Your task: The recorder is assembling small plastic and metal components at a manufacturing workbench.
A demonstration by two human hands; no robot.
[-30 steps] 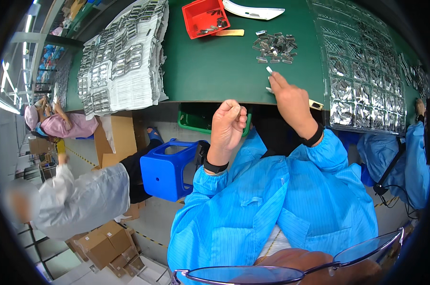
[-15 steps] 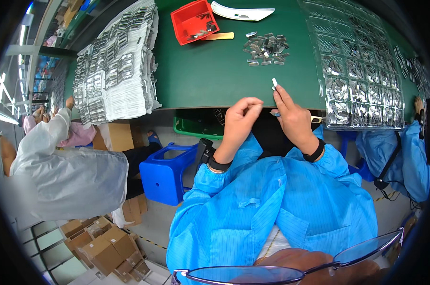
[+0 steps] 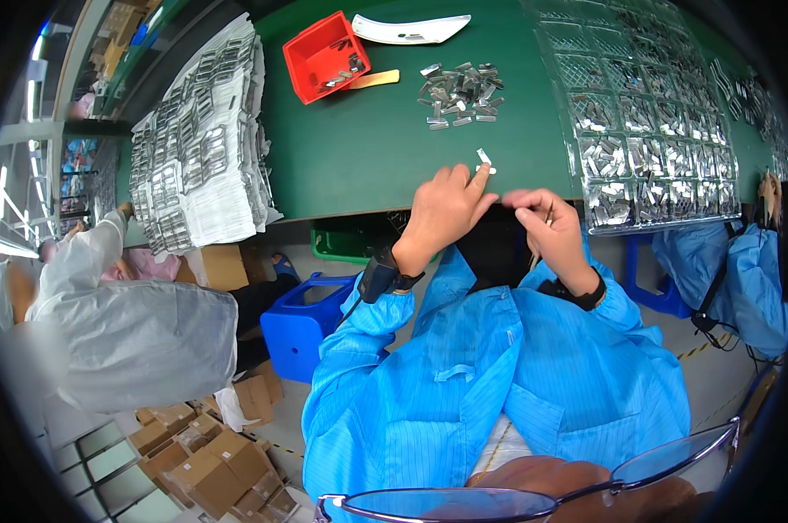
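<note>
One green bench [image 3: 359, 161] runs ahead of the hands, its far side cut off by the upper edge of the view. One clear plastic tray [image 3: 578, 74] lies to the right of the hands and beyond them, divided into many compartments; most hold shiny pieces, too dense to count, and its far end is cut off. One stack [image 3: 204, 148] of white sheets carrying dark-edged, silvery shapes stands left of the hands; its layers cannot be counted. One green container [image 3: 337, 247], below and left of the left hand, is mostly hidden under the bench. One red open-topped bin [image 3: 300, 65] sits ahead and left of the hands, holding a few dark slips. The left hand [image 3: 442, 211] has its index finger extended and its thumb apart from it; the right hand [image 3: 554, 234], just beside it, has curled, blurred fingers, and whether they grip anything cannot be told. One smooth, curved white strip [image 3: 411, 30] lies beyond the hands; nearer lies one heap of metallic pieces [image 3: 459, 91], overlapping, uncounted. One flat yellowish stick [image 3: 376, 79] touches the bin. Two small pale pieces [image 3: 483, 157] appear at the left index fingertip, partly covered.
</note>
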